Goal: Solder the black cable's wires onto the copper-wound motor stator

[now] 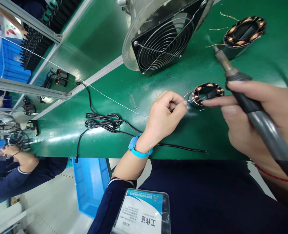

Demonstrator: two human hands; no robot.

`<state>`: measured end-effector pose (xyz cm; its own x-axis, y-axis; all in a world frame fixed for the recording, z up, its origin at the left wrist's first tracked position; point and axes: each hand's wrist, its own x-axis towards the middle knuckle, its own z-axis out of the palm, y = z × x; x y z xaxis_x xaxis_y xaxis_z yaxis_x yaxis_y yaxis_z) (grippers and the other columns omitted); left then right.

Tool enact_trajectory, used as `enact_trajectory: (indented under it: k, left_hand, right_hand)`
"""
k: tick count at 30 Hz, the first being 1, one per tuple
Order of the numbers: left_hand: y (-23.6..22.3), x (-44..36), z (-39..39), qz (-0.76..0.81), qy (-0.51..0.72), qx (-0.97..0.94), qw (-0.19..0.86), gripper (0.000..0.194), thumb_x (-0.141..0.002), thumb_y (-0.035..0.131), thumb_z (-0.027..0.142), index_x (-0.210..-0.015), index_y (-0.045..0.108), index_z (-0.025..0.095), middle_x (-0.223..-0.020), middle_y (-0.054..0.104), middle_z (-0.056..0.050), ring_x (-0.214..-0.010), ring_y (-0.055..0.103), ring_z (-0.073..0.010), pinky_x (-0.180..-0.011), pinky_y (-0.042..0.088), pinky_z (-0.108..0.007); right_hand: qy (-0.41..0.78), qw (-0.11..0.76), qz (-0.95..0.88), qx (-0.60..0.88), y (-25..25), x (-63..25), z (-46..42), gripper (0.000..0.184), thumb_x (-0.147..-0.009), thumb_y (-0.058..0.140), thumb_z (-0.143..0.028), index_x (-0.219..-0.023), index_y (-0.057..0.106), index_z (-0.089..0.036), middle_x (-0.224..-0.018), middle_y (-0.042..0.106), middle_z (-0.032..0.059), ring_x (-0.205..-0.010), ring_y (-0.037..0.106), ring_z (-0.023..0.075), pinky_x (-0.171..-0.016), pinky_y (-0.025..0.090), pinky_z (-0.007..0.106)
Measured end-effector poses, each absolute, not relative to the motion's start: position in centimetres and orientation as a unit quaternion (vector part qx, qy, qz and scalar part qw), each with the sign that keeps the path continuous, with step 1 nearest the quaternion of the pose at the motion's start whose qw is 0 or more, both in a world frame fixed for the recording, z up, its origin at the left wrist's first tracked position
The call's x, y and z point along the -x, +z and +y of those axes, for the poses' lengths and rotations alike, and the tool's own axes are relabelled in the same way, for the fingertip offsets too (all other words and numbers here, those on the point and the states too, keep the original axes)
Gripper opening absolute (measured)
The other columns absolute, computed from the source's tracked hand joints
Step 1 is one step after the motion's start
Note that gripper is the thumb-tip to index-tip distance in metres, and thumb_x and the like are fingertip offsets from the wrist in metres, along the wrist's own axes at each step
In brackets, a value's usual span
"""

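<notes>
Centrally, the left hand (165,113) is seen pinched shut, thumb and forefinger closed on a thin wire end (187,102) just at the edge of a small stator (206,93) with copper windings, which lies on the green worktop (104,48). A blue wrist strap (137,149) is worn on that arm. The right hand (258,120) is wrapped around the dark handle of a soldering iron (246,94), whose metal tip is pointed up and away from the stator, while its forefinger is stretched out so that the small stator's rim is touched. A second, larger stator (245,31) with loose wire ends is set further back on the worktop, just beyond the iron's tip. To its left a wire-guarded fan (163,39) is stood tilted. A coiled black cable (102,122) is laid left of the left hand, with one lead run along the worktop's near edge. Below, a clear badge holder (144,213) is seen against dark clothing, and a blue crate (90,182) is placed on the floor. At far left, another person's hand (14,154) is occupied at the same line.
</notes>
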<state>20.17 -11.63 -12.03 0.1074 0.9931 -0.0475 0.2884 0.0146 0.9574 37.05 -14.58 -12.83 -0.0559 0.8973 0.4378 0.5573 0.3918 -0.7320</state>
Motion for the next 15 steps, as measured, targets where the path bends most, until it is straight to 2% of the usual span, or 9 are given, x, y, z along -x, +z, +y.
enact_trajectory:
  k: [2,5,11,15]
  left_hand:
    - [-12.0,-20.2,-11.6,0.547,0.383,-0.585,0.46,0.013,-0.081,0.057,0.011,-0.071,0.052,0.017,-0.072,0.051,0.003,-0.055,0.04,-0.0029,-0.055,0.037,-0.021]
    - [-12.0,-20.2,-11.6,0.551,0.377,-0.584,0.462,0.012,-0.081,0.058,0.012,-0.071,0.052,0.016,-0.073,0.051,0.003,-0.055,0.041,-0.0024,-0.055,0.038,-0.02]
    - [-12.0,-20.0,-11.6,0.522,0.4,-0.61,0.442,0.01,-0.082,0.055,0.011,-0.074,0.055,0.016,-0.082,0.054,0.001,-0.062,0.049,-0.0037,-0.055,0.043,-0.018]
    - [-12.3,-19.7,-11.6,0.484,0.437,-0.647,0.395,0.007,-0.085,0.057,0.018,-0.079,0.059,0.016,-0.095,0.059,-0.004,-0.08,0.057,-0.0081,-0.062,0.049,-0.019]
  right_hand:
    - [0.169,0.397,-0.731,0.529,-12.6,-36.9,-14.0,0.035,-0.096,0.05,-0.027,-0.131,0.048,-0.025,-0.105,0.064,-0.0006,-0.112,0.055,0.0184,-0.096,0.047,0.038]
    - [0.161,0.351,-0.759,0.525,-12.7,-36.7,-13.3,0.036,-0.095,0.051,-0.034,-0.13,0.046,-0.024,-0.107,0.063,-0.0002,-0.102,0.057,0.0204,-0.086,0.046,0.039]
    - [0.145,0.358,-0.764,0.517,-13.2,-35.9,-13.1,0.034,-0.094,0.051,-0.033,-0.127,0.045,-0.026,-0.093,0.063,-0.0024,-0.089,0.057,0.0185,-0.081,0.042,0.036]
    - [0.154,0.376,-0.755,0.515,-13.0,-35.9,-13.1,0.036,-0.094,0.053,-0.032,-0.128,0.045,-0.025,-0.095,0.063,-0.0014,-0.101,0.057,0.0197,-0.088,0.042,0.037]
